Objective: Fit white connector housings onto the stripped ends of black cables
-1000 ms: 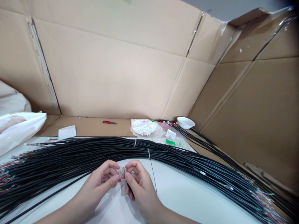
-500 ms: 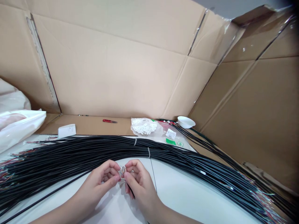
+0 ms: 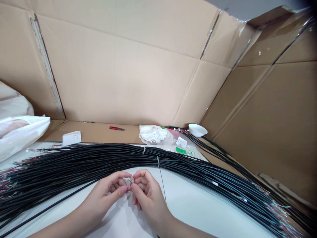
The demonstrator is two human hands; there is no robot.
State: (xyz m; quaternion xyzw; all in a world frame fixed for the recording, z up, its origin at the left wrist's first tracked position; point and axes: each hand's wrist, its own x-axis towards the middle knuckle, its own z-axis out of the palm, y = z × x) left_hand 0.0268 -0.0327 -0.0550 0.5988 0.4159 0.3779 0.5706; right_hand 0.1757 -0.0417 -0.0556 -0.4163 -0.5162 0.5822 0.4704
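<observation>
Over the white table, just in front of the black cable bundle, my two hands meet fingertip to fingertip. Thin wires with pale, shiny ends show in the small gap between them. My right hand pinches these wires between thumb and fingers. Thumb and forefinger of my left hand are closed at the other side of the wires; whatever small piece they hold is too small and covered to name. Loose coloured wire ends spread from the bundle's left side.
Behind the bundle lie a bag of small white parts, red-handled tweezers or a similar tool, a white label and a white bowl. White plastic bags stand at left. Cardboard walls enclose the back and right.
Both hands stay in nearly the same place, with small finger shifts around the wires. The black cable seen under my right hand earlier is now hidden there.
</observation>
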